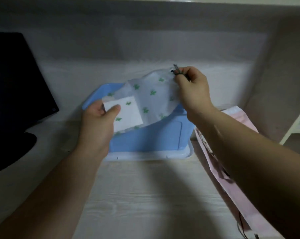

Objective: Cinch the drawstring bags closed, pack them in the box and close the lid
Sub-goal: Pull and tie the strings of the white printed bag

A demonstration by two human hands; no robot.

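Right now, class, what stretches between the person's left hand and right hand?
The cactus-print drawstring bag, held by the left hand and right hand above the blue box, in the head view.

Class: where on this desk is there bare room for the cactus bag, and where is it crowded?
Free: near desk in front of the blue box; also the strip between box and monitor. Crowded: right edge, under the pink bag.

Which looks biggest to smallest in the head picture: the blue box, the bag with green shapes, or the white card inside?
1. blue box, partly hidden by the bag.
2. bag with green shapes, held nearer the camera, so it may look bigger than it is.
3. white card, clearly smallest.
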